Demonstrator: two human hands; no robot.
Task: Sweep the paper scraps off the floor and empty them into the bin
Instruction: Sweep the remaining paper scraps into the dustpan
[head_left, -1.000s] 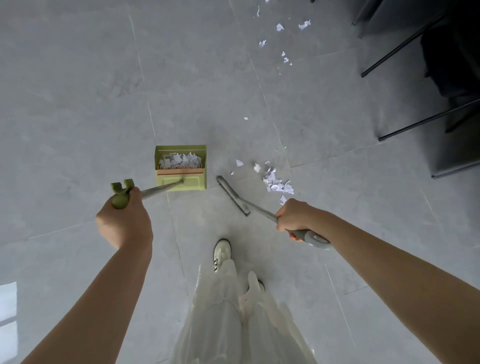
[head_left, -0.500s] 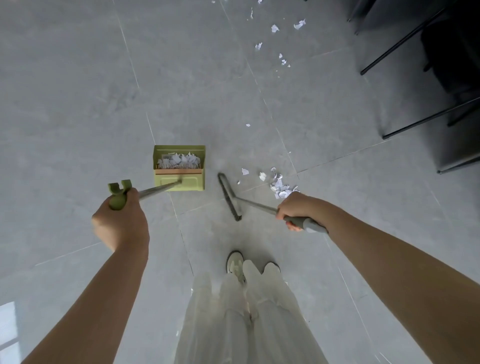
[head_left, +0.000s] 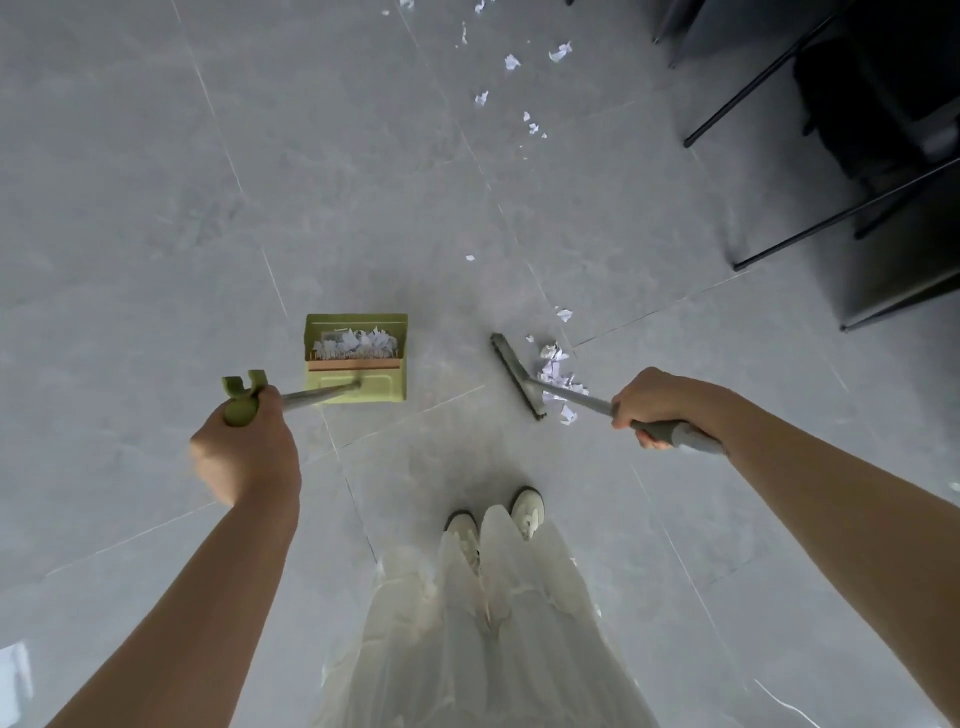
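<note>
Left hand (head_left: 249, 457) grips the dustpan (head_left: 356, 357), part-filled; right hand (head_left: 657, 405) grips the broom (head_left: 517, 375); scraps (head_left: 558, 376) remain on the floor; no bin in view.

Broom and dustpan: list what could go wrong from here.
1. The broom head stands left of the scrap pile, between it and the dustpan; a push from here could miss the pile.
2. The dustpan already holds scraps, and the left hand carries it by a long handle; a tilt may spill them.
3. Scattered scraps far ahead could be missed.
</note>
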